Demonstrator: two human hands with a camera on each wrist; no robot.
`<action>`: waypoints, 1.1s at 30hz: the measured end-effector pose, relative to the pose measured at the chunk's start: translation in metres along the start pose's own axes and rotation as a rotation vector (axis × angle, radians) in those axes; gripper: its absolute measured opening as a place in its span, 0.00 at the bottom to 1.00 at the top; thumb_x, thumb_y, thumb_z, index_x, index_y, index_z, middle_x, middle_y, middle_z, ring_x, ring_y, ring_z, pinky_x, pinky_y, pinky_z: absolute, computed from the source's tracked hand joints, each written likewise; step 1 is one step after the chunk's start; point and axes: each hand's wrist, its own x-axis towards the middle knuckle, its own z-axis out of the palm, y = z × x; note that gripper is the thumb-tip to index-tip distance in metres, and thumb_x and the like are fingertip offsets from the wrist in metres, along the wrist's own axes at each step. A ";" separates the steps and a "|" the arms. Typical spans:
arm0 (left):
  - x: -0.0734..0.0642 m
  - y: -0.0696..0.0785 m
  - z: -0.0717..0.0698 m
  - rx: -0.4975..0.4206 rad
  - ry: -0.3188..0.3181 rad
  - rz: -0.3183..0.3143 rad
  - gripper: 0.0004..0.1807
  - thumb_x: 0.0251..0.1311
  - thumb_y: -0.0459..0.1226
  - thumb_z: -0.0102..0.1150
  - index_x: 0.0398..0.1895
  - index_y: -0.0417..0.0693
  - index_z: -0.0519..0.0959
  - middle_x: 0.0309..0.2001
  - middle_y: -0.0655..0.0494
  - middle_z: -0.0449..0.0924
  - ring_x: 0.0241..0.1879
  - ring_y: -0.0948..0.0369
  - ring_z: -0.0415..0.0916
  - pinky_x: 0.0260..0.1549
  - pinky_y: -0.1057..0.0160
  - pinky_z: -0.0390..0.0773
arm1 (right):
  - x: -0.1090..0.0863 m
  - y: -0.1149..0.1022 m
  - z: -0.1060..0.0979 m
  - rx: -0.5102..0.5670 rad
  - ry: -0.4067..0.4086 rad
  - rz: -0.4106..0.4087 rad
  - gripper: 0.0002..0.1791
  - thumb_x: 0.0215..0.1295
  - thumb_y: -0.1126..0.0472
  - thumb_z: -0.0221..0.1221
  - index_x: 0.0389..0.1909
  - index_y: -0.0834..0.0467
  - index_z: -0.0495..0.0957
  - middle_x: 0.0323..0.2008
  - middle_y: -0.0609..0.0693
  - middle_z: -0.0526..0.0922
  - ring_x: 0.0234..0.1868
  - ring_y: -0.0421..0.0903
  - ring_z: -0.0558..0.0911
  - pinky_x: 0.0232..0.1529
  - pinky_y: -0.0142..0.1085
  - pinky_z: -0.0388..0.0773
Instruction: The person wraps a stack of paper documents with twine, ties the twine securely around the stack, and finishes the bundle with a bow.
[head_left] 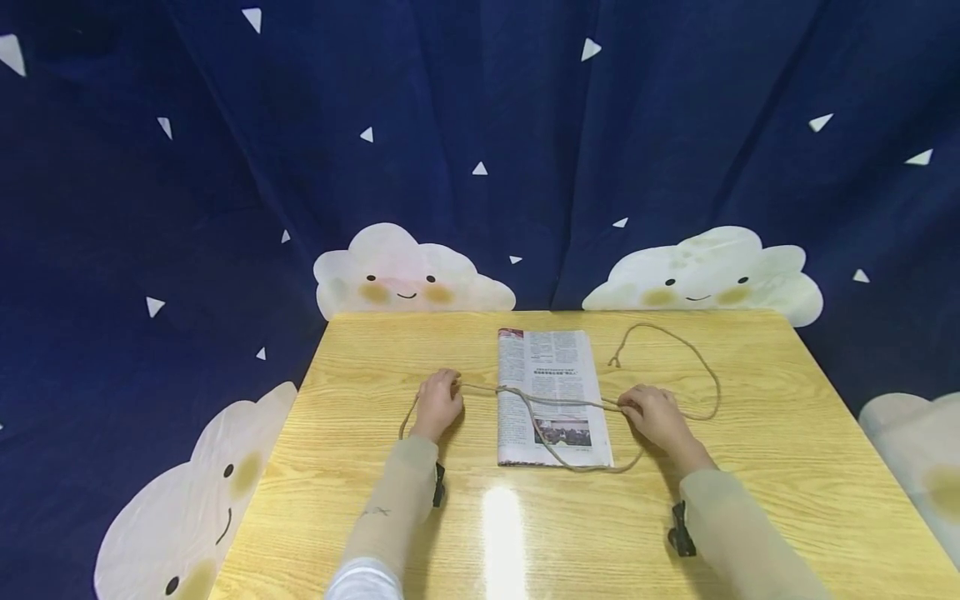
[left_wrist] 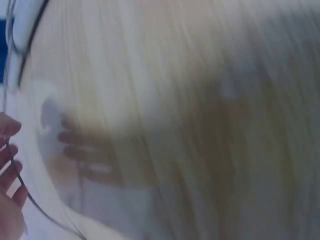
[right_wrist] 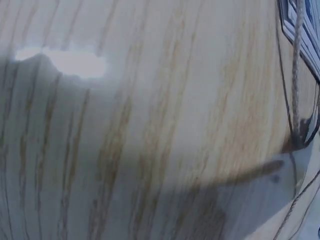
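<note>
A folded newspaper (head_left: 551,354) lies on the wooden table with a thin tan rope (head_left: 558,402) stretched across it. My left hand (head_left: 440,404) pinches the rope left of the paper; in the left wrist view, the rope (left_wrist: 29,196) runs from between the thumb and fingers. Right of the paper, my right hand (head_left: 657,417) pinches the rope between thumb and fingertips. Strands meet near the newspaper's left edge, and one sags in a loop past its lower right corner. In the right wrist view, the rope (right_wrist: 296,75) passes beside the newspaper (right_wrist: 305,37); the hand barely shows.
On the right of the table (head_left: 787,467), the rope's far part curves up and back to a split end. A dark blue curtain (head_left: 480,100) with white clouds hangs behind the table's back edge. Dark wrist cameras (head_left: 681,530) sit on both forearms.
</note>
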 end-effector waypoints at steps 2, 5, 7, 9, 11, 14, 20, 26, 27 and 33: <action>0.002 0.011 0.004 0.026 -0.050 0.056 0.18 0.57 0.31 0.55 0.52 0.40 0.74 0.53 0.46 0.74 0.56 0.50 0.67 0.56 0.50 0.63 | 0.001 -0.005 0.002 0.004 0.019 -0.038 0.06 0.53 0.66 0.63 0.34 0.58 0.81 0.35 0.51 0.81 0.41 0.55 0.77 0.49 0.56 0.63; 0.003 0.023 0.012 0.088 -0.080 0.119 0.16 0.60 0.34 0.55 0.51 0.42 0.75 0.52 0.49 0.76 0.54 0.52 0.70 0.54 0.52 0.65 | 0.000 -0.015 0.005 0.064 0.011 -0.139 0.05 0.52 0.66 0.64 0.30 0.58 0.80 0.30 0.47 0.80 0.35 0.48 0.77 0.44 0.47 0.71; 0.003 0.030 0.016 0.106 -0.070 0.156 0.13 0.60 0.34 0.55 0.48 0.42 0.77 0.49 0.49 0.78 0.51 0.53 0.73 0.51 0.53 0.67 | -0.003 -0.021 0.007 0.119 -0.025 -0.205 0.04 0.51 0.64 0.65 0.26 0.55 0.79 0.25 0.42 0.78 0.28 0.41 0.75 0.34 0.38 0.74; 0.002 0.034 0.020 0.106 -0.053 0.187 0.11 0.60 0.33 0.55 0.44 0.41 0.79 0.44 0.49 0.80 0.46 0.54 0.75 0.48 0.56 0.71 | -0.010 -0.026 0.009 0.153 -0.069 -0.262 0.07 0.49 0.60 0.66 0.22 0.52 0.76 0.20 0.37 0.74 0.23 0.35 0.71 0.26 0.31 0.72; 0.002 0.037 0.022 0.092 -0.041 0.210 0.08 0.59 0.32 0.56 0.41 0.40 0.80 0.39 0.49 0.80 0.42 0.55 0.76 0.45 0.58 0.75 | -0.018 -0.029 0.011 0.150 -0.101 -0.296 0.11 0.47 0.54 0.68 0.20 0.49 0.74 0.17 0.35 0.70 0.20 0.31 0.66 0.22 0.27 0.67; 0.001 0.038 0.024 0.086 -0.043 0.219 0.07 0.59 0.31 0.56 0.38 0.41 0.81 0.36 0.51 0.79 0.39 0.56 0.76 0.42 0.60 0.77 | -0.031 -0.032 0.012 0.091 -0.133 -0.321 0.15 0.44 0.49 0.69 0.21 0.48 0.72 0.17 0.34 0.65 0.21 0.31 0.62 0.25 0.28 0.61; 0.001 0.038 0.026 0.107 -0.066 0.207 0.07 0.60 0.32 0.56 0.39 0.41 0.81 0.39 0.50 0.80 0.43 0.55 0.76 0.48 0.59 0.75 | -0.042 -0.033 0.011 0.127 -0.136 -0.329 0.11 0.43 0.59 0.69 0.20 0.48 0.74 0.18 0.33 0.69 0.23 0.30 0.65 0.29 0.31 0.65; 0.001 0.039 0.028 0.096 -0.052 0.212 0.06 0.59 0.32 0.56 0.36 0.42 0.81 0.37 0.50 0.81 0.42 0.54 0.77 0.47 0.59 0.75 | -0.037 -0.035 0.000 0.543 -0.224 -0.112 0.04 0.51 0.64 0.65 0.27 0.59 0.81 0.24 0.43 0.80 0.25 0.34 0.75 0.28 0.29 0.75; 0.001 0.039 0.029 0.095 -0.050 0.213 0.06 0.59 0.33 0.56 0.36 0.42 0.81 0.37 0.50 0.81 0.42 0.54 0.77 0.46 0.59 0.75 | -0.035 -0.037 -0.002 0.586 -0.230 -0.066 0.04 0.52 0.64 0.65 0.28 0.60 0.81 0.24 0.44 0.80 0.26 0.34 0.75 0.28 0.29 0.74; 0.000 0.040 0.032 0.097 -0.046 0.215 0.06 0.59 0.34 0.56 0.35 0.42 0.82 0.36 0.51 0.81 0.41 0.55 0.77 0.45 0.60 0.76 | -0.022 -0.043 -0.009 0.663 -0.162 0.041 0.04 0.51 0.65 0.65 0.28 0.61 0.81 0.24 0.47 0.80 0.27 0.38 0.73 0.28 0.31 0.70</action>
